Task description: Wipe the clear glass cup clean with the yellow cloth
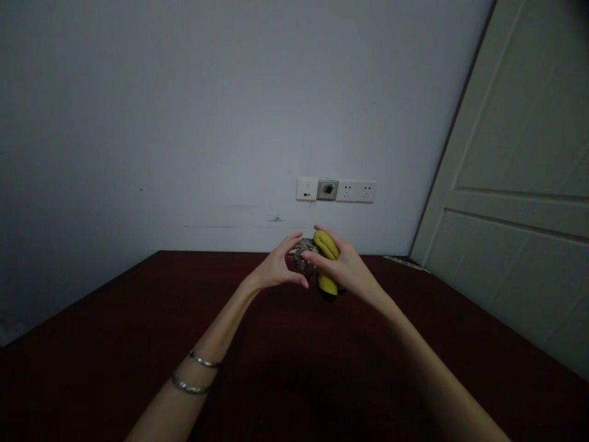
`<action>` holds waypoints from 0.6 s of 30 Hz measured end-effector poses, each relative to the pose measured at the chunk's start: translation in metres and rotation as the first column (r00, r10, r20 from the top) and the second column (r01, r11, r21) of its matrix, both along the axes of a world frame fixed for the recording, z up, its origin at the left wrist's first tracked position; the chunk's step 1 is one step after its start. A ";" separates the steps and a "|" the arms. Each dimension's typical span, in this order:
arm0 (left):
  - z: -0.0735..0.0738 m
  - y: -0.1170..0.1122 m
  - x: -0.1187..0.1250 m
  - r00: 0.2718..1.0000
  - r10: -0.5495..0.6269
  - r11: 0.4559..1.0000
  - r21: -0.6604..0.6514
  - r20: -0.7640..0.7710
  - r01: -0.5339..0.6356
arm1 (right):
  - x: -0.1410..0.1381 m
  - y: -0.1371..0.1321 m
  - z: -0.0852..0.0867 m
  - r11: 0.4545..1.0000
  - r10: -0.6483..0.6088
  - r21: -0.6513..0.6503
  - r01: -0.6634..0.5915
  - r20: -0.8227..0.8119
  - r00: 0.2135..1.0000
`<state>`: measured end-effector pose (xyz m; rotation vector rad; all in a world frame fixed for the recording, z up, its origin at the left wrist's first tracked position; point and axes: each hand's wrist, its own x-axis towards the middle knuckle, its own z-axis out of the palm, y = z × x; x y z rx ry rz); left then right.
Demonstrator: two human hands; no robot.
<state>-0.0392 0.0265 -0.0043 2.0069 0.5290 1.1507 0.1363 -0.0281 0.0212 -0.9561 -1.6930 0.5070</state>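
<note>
Above the dark red tabletop, a small clear glass object (302, 263) with a patterned surface sits between my two hands; its exact kind is hard to make out in the dim light. My left hand (277, 265) curves around its left side, thumb below and fingers above. A folded yellow cloth (327, 283) with dark edges is gripped in my right hand (343, 261), and it presses against the right side of the glass. The right thumb reaches across the front of the glass. Two silvery bangles (189, 387) circle my left forearm.
The dark red table (207, 294) reaches back to a pale wall (207, 123). Wall sockets (355, 191) and switch plates are mounted just above the table's far edge. To the right, a panelled door (519, 184) stands beside the table.
</note>
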 end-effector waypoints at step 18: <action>-0.009 -0.007 0.019 0.955 -0.070 0.989 -0.105 0.287 0.104 | -0.006 0.017 -0.013 0.982 0.076 0.188 -0.030 -0.242 0.967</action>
